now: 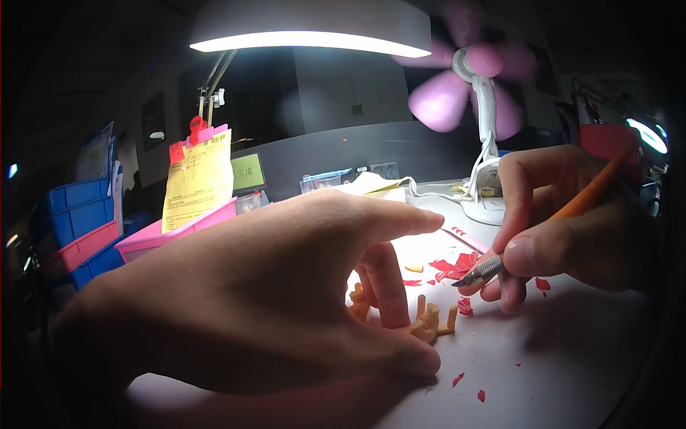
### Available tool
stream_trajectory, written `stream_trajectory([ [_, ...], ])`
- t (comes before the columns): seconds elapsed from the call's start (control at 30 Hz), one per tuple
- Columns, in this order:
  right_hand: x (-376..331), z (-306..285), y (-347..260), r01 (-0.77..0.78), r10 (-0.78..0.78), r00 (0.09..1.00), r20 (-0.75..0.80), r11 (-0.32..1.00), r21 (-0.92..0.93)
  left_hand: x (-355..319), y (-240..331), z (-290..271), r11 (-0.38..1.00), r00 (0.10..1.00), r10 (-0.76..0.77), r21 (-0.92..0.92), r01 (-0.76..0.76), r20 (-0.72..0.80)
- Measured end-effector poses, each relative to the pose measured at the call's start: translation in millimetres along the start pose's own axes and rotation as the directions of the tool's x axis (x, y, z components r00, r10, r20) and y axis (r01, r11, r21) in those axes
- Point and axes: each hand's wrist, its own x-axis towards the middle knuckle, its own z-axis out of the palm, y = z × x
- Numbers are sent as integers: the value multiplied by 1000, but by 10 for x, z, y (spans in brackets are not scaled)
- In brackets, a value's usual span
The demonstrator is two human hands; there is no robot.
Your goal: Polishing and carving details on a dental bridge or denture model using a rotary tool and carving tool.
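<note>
My left hand [286, 286] reaches across the middle, palm toward the table. Its thumb and bent fingers close round a small tan piece with several short prongs [426, 325], low over the white tabletop. The index finger points right, off the piece, and the hand hides part of it. On the right, my right hand [543, 236] grips a craft knife [488, 269] like a pen, with an orange handle and a knurled metal collar. The blade tip points left and down, a short way above and right of the tan piece, apart from it.
Red scraps [457, 266] are strewn on the table [557, 372] beneath the knife. A lamp [314, 39] glows overhead. At the back stands a pink-bladed fan [486, 107] with a white cable. Left are a pink tray [175, 232], a clipped yellow sheet [196, 179] and blue bins [80, 211].
</note>
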Motion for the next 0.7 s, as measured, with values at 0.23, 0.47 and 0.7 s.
stream_trajectory([
  [0.23, -84, 103, 43, -5, 2, 999, 38, 997, 80, 5, -23, -17, 999, 1000, 17, 45, -17, 6],
  [0.47, -99, 126, 167, 93, -106, 991, 84, 985, 146, 19, -16, -21, 996, 999, 34, 82, -34, 10],
  [0.7, -107, 90, 256, 72, -80, 993, 84, 993, 91, 26, -15, -16, 994, 999, 46, 101, -46, 7],
])
